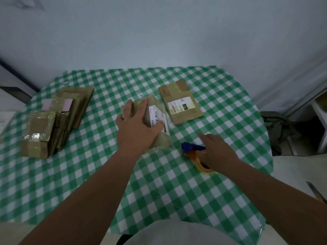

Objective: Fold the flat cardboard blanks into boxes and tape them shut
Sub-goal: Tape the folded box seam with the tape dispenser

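Left hand on box, right hand seemingly over tape dispenser.

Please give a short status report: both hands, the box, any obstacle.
Left hand spread flat on the taped box, pressing. Right hand on the tape dispenser; grip unclear. Flat blank lies apart, beyond. Nothing in the way.

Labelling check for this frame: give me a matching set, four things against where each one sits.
1. taped box
2. tape dispenser
3. flat cardboard blank
4. stack of boxes

A. table's left side
B. under the left hand
C. far side, untouched, label up
D. under the right hand

Pairs: 1-B, 2-D, 3-C, 4-A
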